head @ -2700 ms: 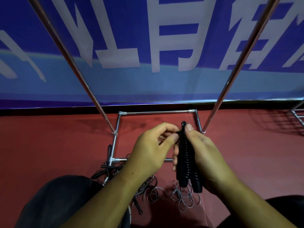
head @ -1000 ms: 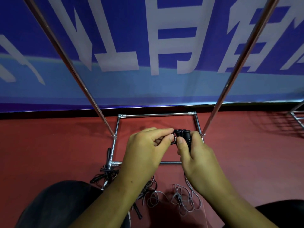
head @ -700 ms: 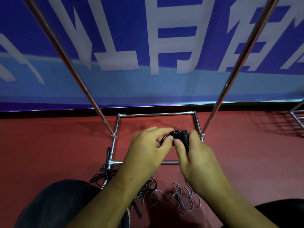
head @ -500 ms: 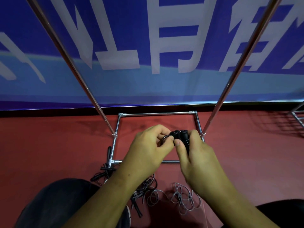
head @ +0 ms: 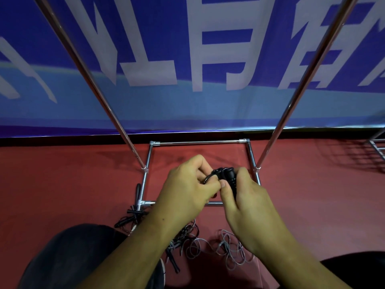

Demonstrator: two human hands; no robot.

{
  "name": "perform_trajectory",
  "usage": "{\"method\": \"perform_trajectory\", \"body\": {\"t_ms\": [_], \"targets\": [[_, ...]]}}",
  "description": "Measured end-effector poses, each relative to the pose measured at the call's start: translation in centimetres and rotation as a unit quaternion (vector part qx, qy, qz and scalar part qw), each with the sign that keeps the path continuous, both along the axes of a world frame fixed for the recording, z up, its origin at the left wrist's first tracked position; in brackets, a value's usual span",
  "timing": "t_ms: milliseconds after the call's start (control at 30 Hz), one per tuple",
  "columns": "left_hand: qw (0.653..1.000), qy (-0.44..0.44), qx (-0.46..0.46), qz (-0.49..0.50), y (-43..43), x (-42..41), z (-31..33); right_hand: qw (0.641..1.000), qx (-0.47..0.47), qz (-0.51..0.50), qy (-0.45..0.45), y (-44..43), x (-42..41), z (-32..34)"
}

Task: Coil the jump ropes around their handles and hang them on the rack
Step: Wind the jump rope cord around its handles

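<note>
Handles (head: 228,176) now tipped end-on, mid-scene over the rack (head: 198,142) base; 2.7 s ago they stood upright with the coil showing. Right hand (head: 248,203) is curled round them, thumb on the near side. Left hand (head: 187,188) pinches a short cord loop (head: 208,178) at their tops, closer in than before. Probably tucking the tail; not hung yet. Loose ropes (head: 229,249) lie near, on the floor.

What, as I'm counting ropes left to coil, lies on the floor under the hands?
Tangled grey cords and black handles lie on the red floor beside the rack's base bar. The left arm covers the tangle's middle, so no count.
</note>
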State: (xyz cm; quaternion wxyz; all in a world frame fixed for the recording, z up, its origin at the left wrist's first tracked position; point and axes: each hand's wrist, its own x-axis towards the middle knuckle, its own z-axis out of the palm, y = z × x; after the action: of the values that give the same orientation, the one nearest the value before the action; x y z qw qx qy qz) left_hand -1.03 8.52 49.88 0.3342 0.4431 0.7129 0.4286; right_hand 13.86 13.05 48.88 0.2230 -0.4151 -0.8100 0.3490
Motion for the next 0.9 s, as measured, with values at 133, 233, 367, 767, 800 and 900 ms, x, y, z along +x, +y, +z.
{"method": "perform_trajectory", "body": {"t_ms": [133, 233, 367, 767, 800, 900], "targets": [[0.997, -0.075, 0.0, 0.007, 0.0, -0.3, 0.1, 1.0, -0.022, 0.005, 0.014, -0.1, 0.0, 0.4], [0.993, -0.113, -0.008, 0.034, 0.2, -0.4, 0.1, 0.999, -0.031, 0.009, 0.019, 0.2, 0.0, 0.6], [0.994, -0.082, 0.046, 0.056, 0.0, -0.3, -0.5, 0.999, -0.046, -0.002, 0.02, 0.4, 0.1, 0.7], [0.989, -0.073, 0.122, -0.035, 0.2, 0.7, -0.4, 0.975, -0.189, -0.076, 0.088, 1.1, 0.4, 1.3], [0.989, -0.056, 0.13, -0.04, 0.2, 0.6, -0.4, 0.972, -0.199, -0.079, 0.095, 1.0, 0.4, 1.4], [0.987, 0.044, 0.148, -0.042, 0.2, 0.5, -0.5, 0.964, -0.227, -0.078, 0.114, 1.0, 0.5, 1.6]]}}
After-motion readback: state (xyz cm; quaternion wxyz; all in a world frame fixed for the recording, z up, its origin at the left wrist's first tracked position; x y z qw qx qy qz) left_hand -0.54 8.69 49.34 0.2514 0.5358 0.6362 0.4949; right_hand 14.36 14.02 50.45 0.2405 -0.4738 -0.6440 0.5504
